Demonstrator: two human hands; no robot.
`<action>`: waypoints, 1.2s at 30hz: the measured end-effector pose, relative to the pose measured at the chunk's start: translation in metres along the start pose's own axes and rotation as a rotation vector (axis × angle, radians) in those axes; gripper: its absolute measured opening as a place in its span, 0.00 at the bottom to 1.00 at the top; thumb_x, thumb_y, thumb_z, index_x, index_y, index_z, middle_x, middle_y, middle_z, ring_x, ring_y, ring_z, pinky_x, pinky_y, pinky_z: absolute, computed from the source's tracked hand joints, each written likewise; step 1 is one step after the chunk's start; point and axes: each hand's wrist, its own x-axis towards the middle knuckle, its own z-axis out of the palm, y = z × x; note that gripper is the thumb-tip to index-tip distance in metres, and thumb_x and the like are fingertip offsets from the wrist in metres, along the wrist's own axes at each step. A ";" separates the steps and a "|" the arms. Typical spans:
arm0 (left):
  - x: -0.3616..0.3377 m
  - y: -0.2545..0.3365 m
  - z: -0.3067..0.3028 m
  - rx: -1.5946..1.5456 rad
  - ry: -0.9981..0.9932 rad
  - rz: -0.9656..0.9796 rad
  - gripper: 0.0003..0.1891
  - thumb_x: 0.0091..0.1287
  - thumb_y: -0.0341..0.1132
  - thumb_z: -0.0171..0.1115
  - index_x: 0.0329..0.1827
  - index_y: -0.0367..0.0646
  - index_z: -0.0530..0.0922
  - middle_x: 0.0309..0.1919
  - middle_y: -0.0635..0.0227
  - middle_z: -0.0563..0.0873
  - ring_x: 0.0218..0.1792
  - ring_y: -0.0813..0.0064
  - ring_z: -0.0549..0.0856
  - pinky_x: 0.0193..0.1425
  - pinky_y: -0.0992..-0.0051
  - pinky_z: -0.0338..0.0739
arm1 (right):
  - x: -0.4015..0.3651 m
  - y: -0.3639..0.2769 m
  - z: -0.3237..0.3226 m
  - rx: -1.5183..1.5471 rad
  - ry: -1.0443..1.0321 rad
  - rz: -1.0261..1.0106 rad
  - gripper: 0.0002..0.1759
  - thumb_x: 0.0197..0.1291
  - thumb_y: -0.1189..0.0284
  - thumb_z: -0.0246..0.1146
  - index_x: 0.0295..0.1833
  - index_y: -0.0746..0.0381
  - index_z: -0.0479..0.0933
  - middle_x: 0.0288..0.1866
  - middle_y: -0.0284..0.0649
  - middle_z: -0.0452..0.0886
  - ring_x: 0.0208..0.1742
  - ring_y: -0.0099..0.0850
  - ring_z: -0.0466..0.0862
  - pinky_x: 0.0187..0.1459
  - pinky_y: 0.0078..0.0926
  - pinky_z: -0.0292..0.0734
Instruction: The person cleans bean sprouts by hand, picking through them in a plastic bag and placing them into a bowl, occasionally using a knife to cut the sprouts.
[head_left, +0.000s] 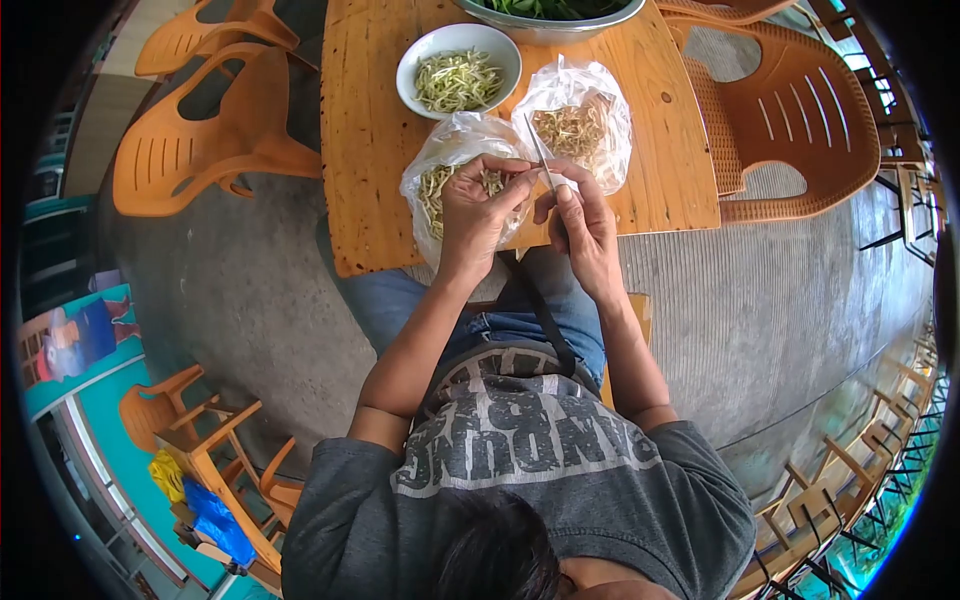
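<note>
My right hand is closed around a small knife, its thin blade pointing up and slightly left. Close beside it, my left hand is closed in a pinch, its fingertips near the blade; they seem to hold a bean sprout, too small to see clearly. Under my left hand lies an open plastic bag of bean sprouts. Beyond my right hand, a second clear bag holds brownish sprout bits. A white bowl of pale sprouts stands behind the first bag.
A metal basin of green leaves sits at the far edge of the wooden table. Orange chairs stand on the left, and a brown woven-look chair on the right. My legs are under the table's near edge.
</note>
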 end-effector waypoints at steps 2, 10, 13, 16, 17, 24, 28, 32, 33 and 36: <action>0.000 -0.002 0.002 0.008 -0.004 0.000 0.04 0.60 0.20 0.64 0.37 0.35 0.80 0.34 0.66 0.85 0.30 0.87 0.80 0.35 0.84 0.74 | 0.000 0.001 -0.003 -0.002 0.008 -0.006 0.19 0.73 0.62 0.51 0.63 0.58 0.68 0.29 0.29 0.75 0.21 0.10 0.62 0.22 0.09 0.55; 0.000 -0.009 0.010 0.111 0.021 0.112 0.03 0.59 0.20 0.65 0.34 0.36 0.81 0.35 0.67 0.86 0.35 0.85 0.81 0.42 0.83 0.76 | 0.003 0.005 -0.006 -0.030 0.059 -0.015 0.15 0.72 0.64 0.53 0.59 0.57 0.70 0.27 0.28 0.73 0.24 0.11 0.63 0.24 0.10 0.56; 0.002 -0.013 0.006 0.120 0.023 0.078 0.03 0.58 0.20 0.66 0.34 0.36 0.82 0.34 0.67 0.86 0.37 0.84 0.81 0.45 0.82 0.76 | 0.004 0.006 -0.005 -0.041 0.071 0.008 0.14 0.72 0.64 0.53 0.58 0.56 0.70 0.27 0.27 0.73 0.24 0.11 0.63 0.24 0.11 0.56; 0.003 -0.017 0.000 0.159 0.007 0.087 0.04 0.58 0.20 0.66 0.34 0.36 0.82 0.34 0.67 0.86 0.37 0.84 0.82 0.45 0.83 0.76 | 0.004 0.009 -0.004 -0.062 0.082 0.020 0.13 0.72 0.64 0.53 0.57 0.56 0.70 0.27 0.27 0.73 0.24 0.11 0.63 0.24 0.11 0.56; 0.002 -0.019 -0.001 0.179 -0.003 0.100 0.04 0.59 0.19 0.65 0.35 0.35 0.82 0.34 0.67 0.86 0.37 0.84 0.82 0.44 0.82 0.76 | 0.004 0.010 -0.004 -0.066 0.082 0.021 0.13 0.72 0.64 0.53 0.57 0.56 0.70 0.27 0.27 0.73 0.23 0.11 0.63 0.23 0.11 0.56; -0.010 -0.005 -0.007 -0.024 -0.067 -0.130 0.07 0.63 0.24 0.59 0.43 0.37 0.79 0.35 0.68 0.83 0.34 0.83 0.80 0.43 0.79 0.76 | 0.012 -0.007 -0.005 -0.097 0.161 0.122 0.18 0.73 0.58 0.51 0.57 0.60 0.70 0.26 0.28 0.71 0.23 0.11 0.64 0.23 0.09 0.56; -0.016 0.016 -0.035 -0.398 -0.014 -0.312 0.07 0.65 0.29 0.54 0.44 0.41 0.76 0.36 0.69 0.79 0.35 0.80 0.77 0.43 0.78 0.75 | 0.032 -0.005 -0.032 -0.725 0.243 -0.204 0.27 0.65 0.56 0.61 0.60 0.66 0.73 0.20 0.35 0.70 0.20 0.20 0.67 0.21 0.24 0.61; -0.020 0.032 -0.071 -0.709 -0.129 -0.291 0.05 0.66 0.31 0.51 0.42 0.42 0.72 0.34 0.69 0.73 0.36 0.77 0.72 0.42 0.77 0.71 | 0.044 -0.019 -0.050 -1.170 0.263 0.019 0.17 0.58 0.66 0.66 0.48 0.65 0.79 0.19 0.41 0.75 0.18 0.27 0.74 0.24 0.29 0.68; -0.020 0.033 -0.080 -0.717 -0.118 -0.256 0.07 0.67 0.31 0.49 0.45 0.40 0.71 0.34 0.69 0.70 0.36 0.76 0.70 0.42 0.76 0.69 | 0.046 -0.016 -0.052 -1.173 0.278 -0.039 0.15 0.57 0.67 0.66 0.46 0.64 0.80 0.20 0.41 0.76 0.19 0.28 0.75 0.25 0.29 0.69; -0.021 0.037 -0.102 -0.612 -0.025 -0.212 0.10 0.65 0.29 0.50 0.47 0.38 0.72 0.33 0.70 0.73 0.35 0.76 0.72 0.43 0.76 0.71 | 0.050 -0.006 -0.053 -1.150 0.315 -0.163 0.11 0.55 0.71 0.65 0.42 0.63 0.81 0.25 0.40 0.80 0.20 0.28 0.77 0.26 0.28 0.70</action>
